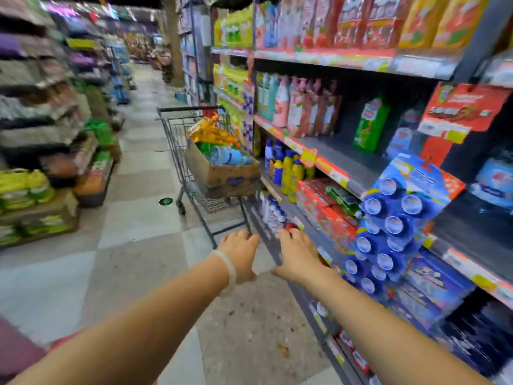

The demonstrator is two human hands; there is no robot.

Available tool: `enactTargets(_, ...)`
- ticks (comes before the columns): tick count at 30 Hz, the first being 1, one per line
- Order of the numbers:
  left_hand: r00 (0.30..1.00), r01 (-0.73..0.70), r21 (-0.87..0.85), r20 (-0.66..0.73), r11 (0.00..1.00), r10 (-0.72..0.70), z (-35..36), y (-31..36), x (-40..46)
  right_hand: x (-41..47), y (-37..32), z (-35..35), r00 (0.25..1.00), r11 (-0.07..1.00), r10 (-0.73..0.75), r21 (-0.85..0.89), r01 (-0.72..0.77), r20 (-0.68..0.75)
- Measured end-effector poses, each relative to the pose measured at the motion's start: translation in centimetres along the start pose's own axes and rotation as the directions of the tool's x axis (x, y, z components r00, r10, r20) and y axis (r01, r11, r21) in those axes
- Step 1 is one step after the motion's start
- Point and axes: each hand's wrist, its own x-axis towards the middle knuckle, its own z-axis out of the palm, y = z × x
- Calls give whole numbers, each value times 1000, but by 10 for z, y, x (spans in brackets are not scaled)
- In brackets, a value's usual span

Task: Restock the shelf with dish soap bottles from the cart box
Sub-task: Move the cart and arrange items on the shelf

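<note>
Both hands reach forward, left hand (241, 251) and right hand (298, 252) on what looks like the cart (191, 151) handle, though blur hides the grip; fingers seem curled, nothing else held. Cart parked beside the shelf (330, 159) so the box (222, 170) of dish soap bottles (226, 155) stays within reach.
</note>
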Motion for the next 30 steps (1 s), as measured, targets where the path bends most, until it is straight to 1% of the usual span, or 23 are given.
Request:
enactTargets(6, 981, 190, -6, 26, 982, -190, -11, -103, 69, 131, -58, 1, 990, 991, -128, -19, 129, 53)
enactTargets(13, 955, 296, -63, -15, 953, -297, -35, -201, 153, 270, -110, -21, 971, 972, -230, -37, 232, 59)
enactTargets(17, 948, 319, -66, 25, 946, -318, -29, -249, 193, 331, -138, -15, 960, 966, -251, -35, 257, 126)
enactTargets(21, 946, 324, -85, 26, 942, -323, -29, -306, 250, 402, -163, -14, 960, 966, -252, -20, 256, 126)
enactTargets(26, 963, 269, -78, 37, 960, -266, -34, -384, 334, 505, -199, -17, 972, 980, -199, 14, 199, 122)
enactTargets(30, 978, 210, -98, 29, 973, -208, -59, -454, 398, 587, -234, -35, 983, 987, -151, 66, 145, 102)
